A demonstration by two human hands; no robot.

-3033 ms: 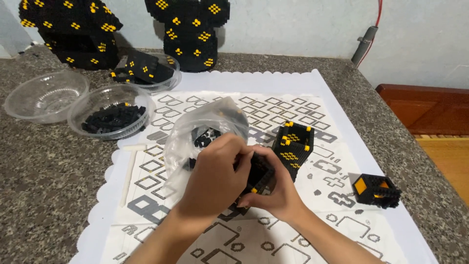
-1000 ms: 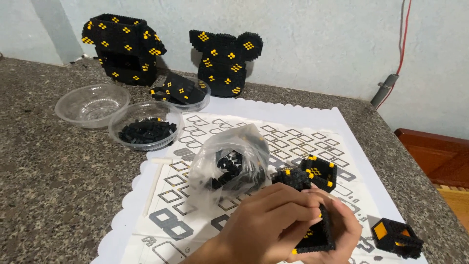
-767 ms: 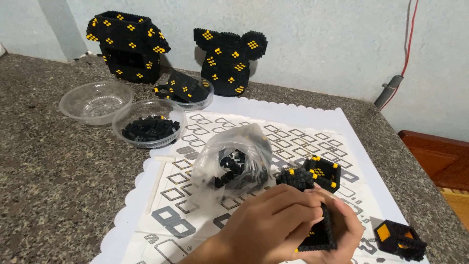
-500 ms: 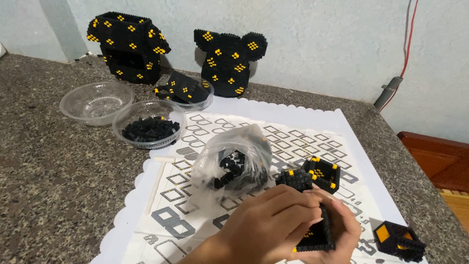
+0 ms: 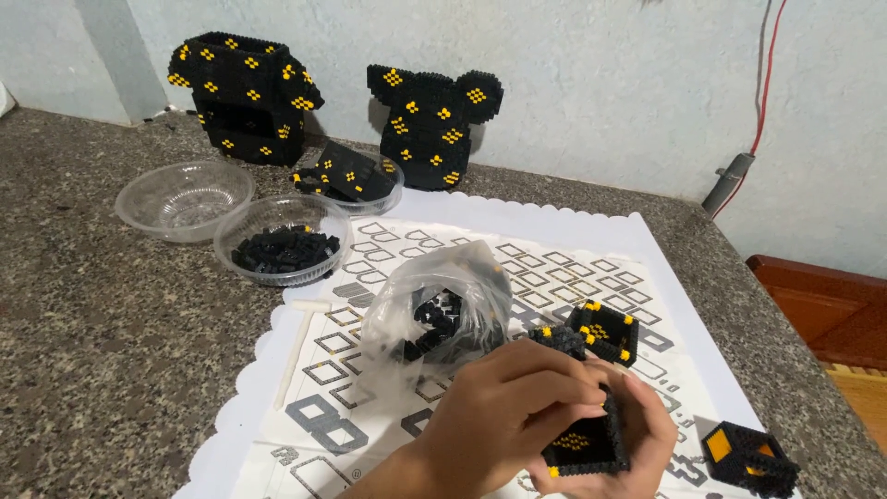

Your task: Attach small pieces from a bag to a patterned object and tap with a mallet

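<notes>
Black and yellow: a small open box of tiny building bricks (image 5: 586, 445) sits between both hands, over the near edge of the counter (image 5: 111, 351).
Left hand (image 5: 504, 416): its grip is closed over the box's top and left side, fingers curled across the upper rim.
Right hand (image 5: 647, 434): mostly hidden behind the box; its fingers wrap the right wall, so it grips the box too.
Mat: a white patterned sheet with a scalloped border (image 5: 554, 277) covers the middle of the counter.
Plastic bag (image 5: 439, 310): clear, crumpled, holding loose black bricks, just beyond the left hand.
Brick pieces on mat: one open square frame (image 5: 605, 331) just past the hands, another cube with an orange face (image 5: 748, 457) near the right edge.
White stick (image 5: 297, 349): lies along the mat's left border.
Bowls: an empty clear one (image 5: 185, 199), one with black bricks (image 5: 282, 242), one with a patterned panel (image 5: 356, 180), towards the far left.
Far edge: two large brick builds, a shirt shape (image 5: 245, 97) and an eared shape (image 5: 434, 115), stand against the wall.
</notes>
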